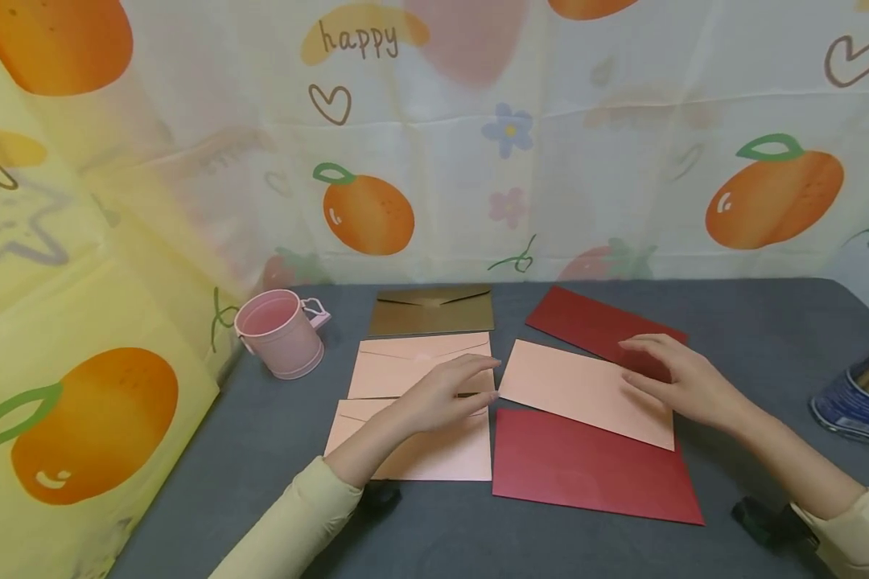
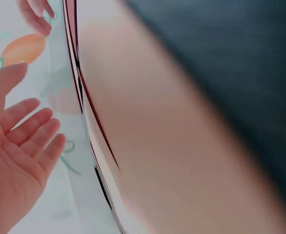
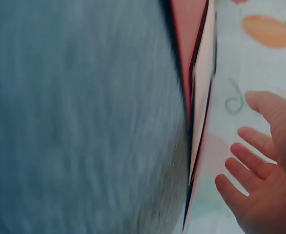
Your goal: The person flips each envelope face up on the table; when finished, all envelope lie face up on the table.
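Note:
My left hand (image 1: 438, 396) hovers over two pale pink envelopes on the left, fingers loosely extended and nothing held. Of these, the upper pink envelope (image 1: 391, 366) lies just beyond the lower pink envelope (image 1: 442, 458), both flap side up. A gold envelope (image 1: 434, 318) is behind them. Over the right-hand group is my right hand (image 1: 688, 379), its fingers relaxed and apart. Beneath it, a plain pink envelope (image 1: 565, 378) overlaps a dark red envelope (image 1: 579, 318) behind and a larger red envelope (image 1: 586, 466) in front. Both wrist views show empty palms with spread fingers.
On the dark grey tabletop (image 1: 210, 490), a small pink bucket (image 1: 290, 346) stands at the back left. A blue can (image 1: 850, 406) holding stick-like things is at the right edge. A fruit-print cloth (image 1: 442, 145) hangs behind and along the left side.

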Demonstrator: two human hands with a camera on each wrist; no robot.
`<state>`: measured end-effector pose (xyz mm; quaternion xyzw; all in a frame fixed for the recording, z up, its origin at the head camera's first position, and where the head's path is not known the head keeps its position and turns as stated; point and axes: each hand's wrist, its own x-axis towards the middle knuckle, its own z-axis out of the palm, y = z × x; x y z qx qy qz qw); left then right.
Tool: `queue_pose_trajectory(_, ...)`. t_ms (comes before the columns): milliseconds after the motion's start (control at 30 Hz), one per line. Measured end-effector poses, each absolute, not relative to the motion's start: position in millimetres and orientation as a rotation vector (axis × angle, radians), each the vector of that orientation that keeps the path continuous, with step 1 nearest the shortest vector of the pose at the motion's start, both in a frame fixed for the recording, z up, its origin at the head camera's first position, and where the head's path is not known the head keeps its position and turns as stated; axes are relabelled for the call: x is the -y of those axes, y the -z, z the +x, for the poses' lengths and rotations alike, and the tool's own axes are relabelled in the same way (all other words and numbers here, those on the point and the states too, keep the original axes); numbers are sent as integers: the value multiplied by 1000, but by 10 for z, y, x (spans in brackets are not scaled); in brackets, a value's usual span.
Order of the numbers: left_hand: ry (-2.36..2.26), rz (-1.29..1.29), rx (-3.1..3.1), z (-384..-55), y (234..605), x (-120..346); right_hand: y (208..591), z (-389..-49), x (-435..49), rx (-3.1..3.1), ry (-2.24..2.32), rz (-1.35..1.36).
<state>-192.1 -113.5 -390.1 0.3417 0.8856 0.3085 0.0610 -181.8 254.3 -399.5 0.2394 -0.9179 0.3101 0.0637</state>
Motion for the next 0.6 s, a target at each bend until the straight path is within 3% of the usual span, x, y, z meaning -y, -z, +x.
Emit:
queue_pose_trajectory(267, -716, 1116, -2598, -2303, 3930, 655, 4011, -2001, -2761, 2990, -871, 717)
queue_pose_trajectory(600, -506, 1028, -2562, -2654, 3982, 256, 4052, -2143, -2932, 3176, -886, 669)
